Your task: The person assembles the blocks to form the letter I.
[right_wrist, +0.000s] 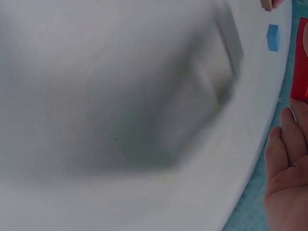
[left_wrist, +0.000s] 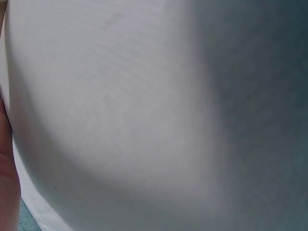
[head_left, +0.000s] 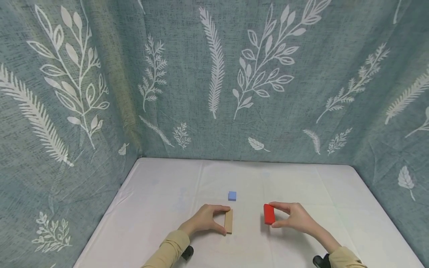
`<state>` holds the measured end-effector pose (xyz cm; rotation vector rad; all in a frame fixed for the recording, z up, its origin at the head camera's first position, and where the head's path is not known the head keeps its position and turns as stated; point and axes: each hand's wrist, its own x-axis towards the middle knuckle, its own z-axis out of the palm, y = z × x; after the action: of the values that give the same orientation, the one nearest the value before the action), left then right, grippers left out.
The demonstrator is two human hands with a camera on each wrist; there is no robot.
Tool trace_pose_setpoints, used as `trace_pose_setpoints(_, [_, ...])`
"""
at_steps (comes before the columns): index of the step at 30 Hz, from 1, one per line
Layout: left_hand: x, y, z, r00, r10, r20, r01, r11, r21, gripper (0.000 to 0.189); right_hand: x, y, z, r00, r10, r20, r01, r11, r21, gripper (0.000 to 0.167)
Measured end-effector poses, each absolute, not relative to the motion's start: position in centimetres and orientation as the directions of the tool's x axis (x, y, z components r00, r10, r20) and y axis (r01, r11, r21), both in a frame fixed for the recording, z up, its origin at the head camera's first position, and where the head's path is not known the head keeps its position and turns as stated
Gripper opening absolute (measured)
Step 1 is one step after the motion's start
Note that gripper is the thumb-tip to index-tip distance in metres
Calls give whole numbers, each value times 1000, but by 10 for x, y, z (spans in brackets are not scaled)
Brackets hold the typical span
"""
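In the head view, my left hand (head_left: 203, 219) pinches a flat tan wooden block (head_left: 229, 222) by its two ends, thumb at the near end and a finger at the far end. To the right, my right hand (head_left: 295, 218) grips a red rectangular block (head_left: 269, 214) the same way, holding it above its shadow on the table. The right wrist view catches the red block (right_wrist: 299, 67) at its right edge, with several curled fingers below it. A small blue block (head_left: 232, 196) lies beyond the left hand, touched by neither hand. Only a sliver of hand shows in the left wrist view.
Both hands work over a table (head_left: 161, 186) covered in white cloth. A teal curtain (head_left: 187, 74) with white leaf prints stands behind it and along both sides. Dark wrist devices (head_left: 187, 253) sit under the beige sleeves (head_left: 172, 247).
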<state>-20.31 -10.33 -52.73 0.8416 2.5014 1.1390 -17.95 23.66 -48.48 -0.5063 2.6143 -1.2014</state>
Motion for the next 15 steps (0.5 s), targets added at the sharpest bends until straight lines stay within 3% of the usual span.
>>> trace_pose_setpoints(15, [-202, -103, -526, -800, 599, 3, 396, 526, 752, 74, -179, 230, -483, -905, -424, -15, -273, 609, -744, 71])
